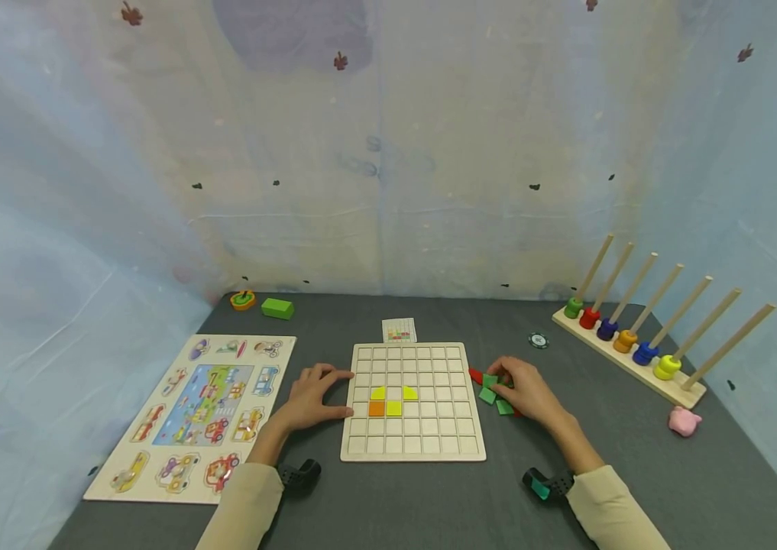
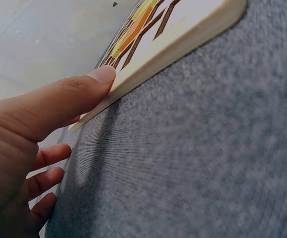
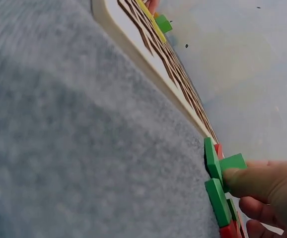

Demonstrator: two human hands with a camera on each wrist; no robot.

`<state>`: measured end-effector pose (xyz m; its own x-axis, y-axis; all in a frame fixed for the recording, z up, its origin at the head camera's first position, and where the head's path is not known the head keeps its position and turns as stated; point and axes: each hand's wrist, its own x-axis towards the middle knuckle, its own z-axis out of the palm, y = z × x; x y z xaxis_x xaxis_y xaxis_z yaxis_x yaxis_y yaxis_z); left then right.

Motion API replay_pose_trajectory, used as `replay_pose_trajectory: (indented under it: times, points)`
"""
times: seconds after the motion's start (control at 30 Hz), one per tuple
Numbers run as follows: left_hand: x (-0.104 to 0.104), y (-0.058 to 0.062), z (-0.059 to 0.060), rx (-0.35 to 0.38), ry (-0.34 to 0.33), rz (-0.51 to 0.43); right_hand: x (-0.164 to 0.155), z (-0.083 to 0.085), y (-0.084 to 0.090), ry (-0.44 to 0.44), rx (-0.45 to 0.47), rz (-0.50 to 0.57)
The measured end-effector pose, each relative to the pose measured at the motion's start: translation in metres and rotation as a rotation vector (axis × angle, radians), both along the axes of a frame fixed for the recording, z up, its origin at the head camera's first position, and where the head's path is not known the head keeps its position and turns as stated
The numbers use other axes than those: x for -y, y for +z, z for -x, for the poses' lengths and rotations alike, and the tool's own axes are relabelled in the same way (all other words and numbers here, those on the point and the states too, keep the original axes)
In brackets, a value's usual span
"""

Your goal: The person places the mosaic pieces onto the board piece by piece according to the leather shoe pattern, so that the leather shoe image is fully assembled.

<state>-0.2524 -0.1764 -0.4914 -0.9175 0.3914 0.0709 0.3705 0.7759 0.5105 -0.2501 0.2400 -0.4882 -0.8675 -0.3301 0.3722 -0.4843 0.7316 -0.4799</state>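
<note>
A wooden grid board (image 1: 395, 451) lies flat at the middle of the table. Set in its cells are an orange square tile (image 1: 377, 409), a yellow square tile (image 1: 393, 409) and two yellow rounded tiles (image 1: 410, 393). My left hand (image 1: 309, 399) rests at the board's left edge, thumb and index finger spread along it; the left wrist view shows the thumb against the rim. Right of the board, my right hand (image 1: 528, 388) pinches a green tile (image 3: 234, 161) over a small pile of green tiles (image 1: 487, 395) and red tiles (image 1: 475, 375).
A small pattern card (image 1: 399, 331) lies behind the board. Left are a vehicle puzzle board (image 1: 178, 458), a green block (image 1: 277, 308) and a round orange-and-green toy (image 1: 243, 300). Right are a poker chip (image 1: 538, 341), a peg stand (image 1: 625, 359) with colored beads and a pink pig (image 1: 684, 421).
</note>
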Motion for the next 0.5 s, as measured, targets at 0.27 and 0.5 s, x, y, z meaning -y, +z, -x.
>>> replay_pose_trajectory:
  times: [0.27,0.5]
  points:
    - [0.000,0.000,0.000,0.003,-0.006,-0.003,0.020,-0.008,0.007,-0.017,-0.075,0.151]
    - [0.001,-0.001,0.001,-0.016,-0.012,-0.010,0.055,-0.014,0.013,0.123,-0.003,0.236]
